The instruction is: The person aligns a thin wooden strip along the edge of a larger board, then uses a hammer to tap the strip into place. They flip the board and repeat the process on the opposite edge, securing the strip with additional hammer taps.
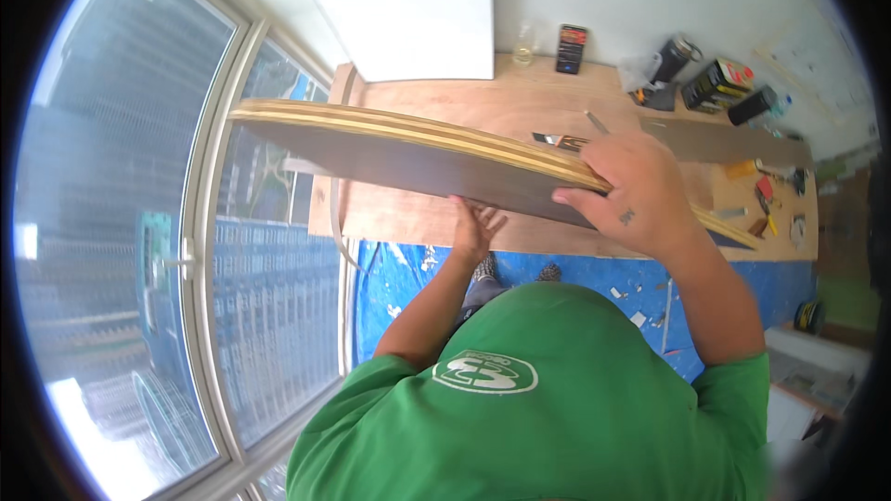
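Observation:
A long plywood board [408, 167] with a grey-brown face and pale layered edges is tilted up on edge above the wooden worktop [408, 223]. My right hand [640, 190] grips its upper edge toward the right, the thumb lying on the face turned to me. Below the board's middle, my left hand [474, 230] has its fingers spread, with the fingertips at the lower edge; whether they bear any weight I cannot tell. Just behind the board, a utility knife [560, 141] lies on the worktop, partly hidden by the board and my right hand.
Tall windows [209, 250] stand close on the left, near the board's end. Along the wall are a phone [571, 48], a clear bottle [524, 44], a dark flask [674, 57] and a black can [716, 85]. Hand tools [765, 195] lie at right. Blue sheeting [603, 292] with scraps covers the floor.

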